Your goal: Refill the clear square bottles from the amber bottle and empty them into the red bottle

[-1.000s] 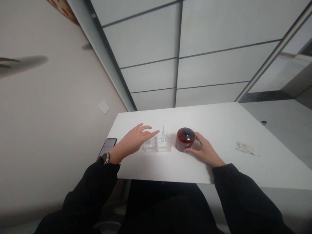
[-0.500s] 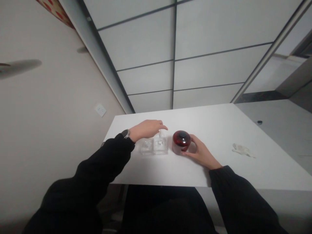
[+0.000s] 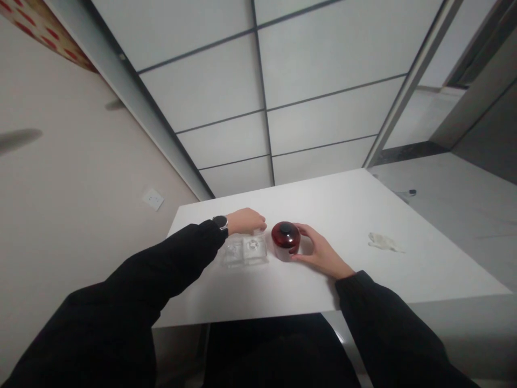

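My right hand (image 3: pixel 321 253) curves round the right side of a squat, dark red see-through jar (image 3: pixel 286 245) with a black knob on top. The jar stands upright on the white table. Just left of it lies a clear plastic box (image 3: pixel 254 253) with two square compartments side by side; a small round clear piece shows in the right one. My left hand (image 3: pixel 247 221), a watch on its wrist, is at the box's far edge. Its fingers curl downward, and what they hold, if anything, is hidden.
A crumpled whitish cloth or tissue (image 3: pixel 384 242) lies on the right part of the white table (image 3: pixel 291 293). White panelled doors (image 3: pixel 226 143) stand behind the table, and a wall with a socket (image 3: pixel 153 199) is on the left.
My left hand's fingers, stretched out before, have curled down by the box's far edge. My right hand stays on the jar. The view has shifted to the right.
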The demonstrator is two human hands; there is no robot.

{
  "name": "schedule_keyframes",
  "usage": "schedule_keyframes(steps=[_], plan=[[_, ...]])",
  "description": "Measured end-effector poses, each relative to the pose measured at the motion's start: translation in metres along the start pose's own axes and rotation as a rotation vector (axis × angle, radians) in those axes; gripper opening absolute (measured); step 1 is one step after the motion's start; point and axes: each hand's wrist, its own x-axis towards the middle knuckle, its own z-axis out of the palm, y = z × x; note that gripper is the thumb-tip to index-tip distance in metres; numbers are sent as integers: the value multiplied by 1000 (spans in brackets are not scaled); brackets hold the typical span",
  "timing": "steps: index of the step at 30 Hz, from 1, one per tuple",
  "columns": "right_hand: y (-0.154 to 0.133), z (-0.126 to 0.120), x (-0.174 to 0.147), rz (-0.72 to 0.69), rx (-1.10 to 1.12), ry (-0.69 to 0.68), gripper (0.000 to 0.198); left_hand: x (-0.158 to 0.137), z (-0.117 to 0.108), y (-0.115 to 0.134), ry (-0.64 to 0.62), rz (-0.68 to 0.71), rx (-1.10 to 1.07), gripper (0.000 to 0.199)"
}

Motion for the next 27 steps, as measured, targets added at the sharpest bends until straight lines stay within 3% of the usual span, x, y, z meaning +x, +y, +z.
schedule_keyframes(steps=[4,8,12,16,21,24,27], plan=[[-2,-1,0,21,5,7,82,-34,-23,-5,194,-81,-151,23],[-7,-3,0,47,0,2,78,-76,-44,6,397,-194,-305,38],[-7,-4,-1,52,14,8,80,-103,-44,32,565,-292,-715,41],[-4,-3,-1,38,1,18,76,-107,-31,52,556,-354,-913,42],[0,-3,-2,43,-18,22,73,-103,-17,59,494,-397,-930,43],[0,-3,-2,38,-11,19,74,-100,-14,62,456,-429,-811,50],[0,-3,-2,44,-3,8,76,-96,-14,67,339,-441,-489,70]])
